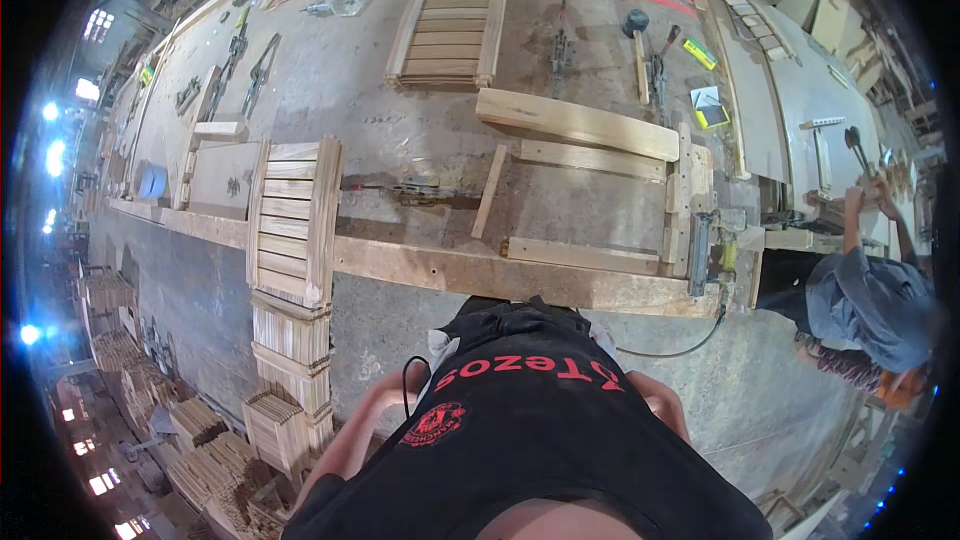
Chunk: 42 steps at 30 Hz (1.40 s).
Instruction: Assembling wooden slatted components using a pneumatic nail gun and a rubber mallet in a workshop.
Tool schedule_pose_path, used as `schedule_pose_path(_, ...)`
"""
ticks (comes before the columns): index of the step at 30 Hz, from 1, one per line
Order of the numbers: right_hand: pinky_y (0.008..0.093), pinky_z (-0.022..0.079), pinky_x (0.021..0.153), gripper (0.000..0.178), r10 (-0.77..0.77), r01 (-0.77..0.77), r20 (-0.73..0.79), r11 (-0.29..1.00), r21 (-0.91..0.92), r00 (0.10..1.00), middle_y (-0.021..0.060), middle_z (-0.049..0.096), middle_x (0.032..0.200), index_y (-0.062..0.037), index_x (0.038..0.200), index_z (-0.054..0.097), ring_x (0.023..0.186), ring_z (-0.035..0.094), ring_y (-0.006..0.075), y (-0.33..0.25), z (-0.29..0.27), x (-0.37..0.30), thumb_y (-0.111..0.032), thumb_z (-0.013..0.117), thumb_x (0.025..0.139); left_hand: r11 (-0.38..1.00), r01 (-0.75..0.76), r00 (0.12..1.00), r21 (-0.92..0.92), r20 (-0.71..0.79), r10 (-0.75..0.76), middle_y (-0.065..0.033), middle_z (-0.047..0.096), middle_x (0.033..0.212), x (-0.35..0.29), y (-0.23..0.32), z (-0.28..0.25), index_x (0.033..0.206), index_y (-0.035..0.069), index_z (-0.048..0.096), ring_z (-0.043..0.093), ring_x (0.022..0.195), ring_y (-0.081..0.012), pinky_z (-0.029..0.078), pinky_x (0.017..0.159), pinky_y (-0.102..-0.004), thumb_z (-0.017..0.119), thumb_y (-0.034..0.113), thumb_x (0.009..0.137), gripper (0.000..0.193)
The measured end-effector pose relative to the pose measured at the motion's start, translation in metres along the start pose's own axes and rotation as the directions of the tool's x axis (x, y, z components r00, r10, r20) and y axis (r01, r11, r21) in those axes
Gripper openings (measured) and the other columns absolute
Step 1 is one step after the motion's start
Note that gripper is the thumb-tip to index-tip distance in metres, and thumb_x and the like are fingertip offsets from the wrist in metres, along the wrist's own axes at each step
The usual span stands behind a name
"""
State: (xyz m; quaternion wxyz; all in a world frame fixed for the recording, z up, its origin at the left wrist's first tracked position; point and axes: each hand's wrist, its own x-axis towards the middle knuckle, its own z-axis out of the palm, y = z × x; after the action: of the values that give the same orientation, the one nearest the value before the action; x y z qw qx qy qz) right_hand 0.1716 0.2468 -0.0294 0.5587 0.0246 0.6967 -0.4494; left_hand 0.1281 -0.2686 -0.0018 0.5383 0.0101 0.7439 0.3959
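My left arm (pixel 365 410) hangs at my side, a dark loop at its wrist; the fingers are hidden beside my trousers. My right arm (pixel 660 402) also hangs down, its fingers out of sight by my hip. Neither hand shows anything held. Just ahead is the wooden edge (pixel 430 268) of the worktable. On the table lie a thick board (pixel 580 124), a thinner board (pixel 592 160), a narrow strip (pixel 489 192) and a front rail (pixel 582 255). A grey tool (pixel 699 254), possibly a nail gun, rests by the right end.
Slatted wooden panels (pixel 290 220) stack at the left edge; another slatted panel (pixel 448 32) lies farther back. Clamps (pixel 560 52), a mallet (pixel 637 25) and a yellow-green box (pixel 700 54) lie around. A co-worker (pixel 865 300) works at right. A hose (pixel 680 352) hangs below the edge.
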Motion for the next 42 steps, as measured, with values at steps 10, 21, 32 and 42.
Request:
schedule_pose_path(10,0.0319,0.047,0.087,0.036,-0.097,0.099,-0.023,0.929,0.356,0.995,0.0093,0.07,0.11,0.0053,0.117,0.065,0.099,0.06,0.0161,-0.01,0.046,0.021,-0.01,0.068,0.085,0.988,0.067,0.995,-0.139,0.08,-0.057,-0.0134,0.068,0.102,-0.02,0.017,-0.033,0.109,-0.003,0.061,0.059,0.096,-0.0218,0.046,0.083,-0.0369,0.069,0.015,0.076,0.038)
schedule_pose_path(21,0.0339,0.045,0.091,0.031,0.145,-0.166,0.179,0.98,0.107,0.973,0.0119,0.069,0.112,0.0003,0.114,0.066,0.101,0.062,0.0211,-0.052,-0.008,0.046,-0.019,0.062,0.089,0.977,-0.161,0.963,-0.137,-0.24,0.125,-0.0193,0.069,0.085,0.0,0.003,-0.059,0.09,-0.003,0.066,0.065,0.084,-0.0224,0.048,0.071,-0.0384,0.066,0.016,0.076,0.024)
schedule_pose_path(32,0.0416,0.049,0.086,0.034,-0.495,0.233,-0.281,0.743,-0.627,0.822,0.0184,0.069,0.1,-0.0039,0.1,0.069,0.093,0.064,0.0335,-0.268,-0.238,0.271,-0.035,0.061,0.087,0.943,-0.178,0.984,-0.281,-0.024,0.178,-0.0028,0.05,0.063,0.044,-0.05,-0.117,0.072,0.004,0.055,0.048,0.066,-0.0119,0.042,0.06,-0.0333,0.058,0.01,0.077,0.008)
schedule_pose_path(42,0.044,0.048,0.088,0.057,-0.181,0.067,-0.647,0.978,-0.197,0.74,0.0174,0.066,0.112,0.0028,0.122,0.06,0.104,0.061,0.0317,-0.408,-0.451,0.595,-0.041,0.069,0.087,0.978,-0.195,0.645,0.073,-0.741,0.184,-0.0109,0.069,0.1,0.124,-0.022,-0.297,0.117,0.009,0.063,0.065,0.089,-0.021,0.052,0.075,-0.0356,0.071,0.039,0.084,0.046)
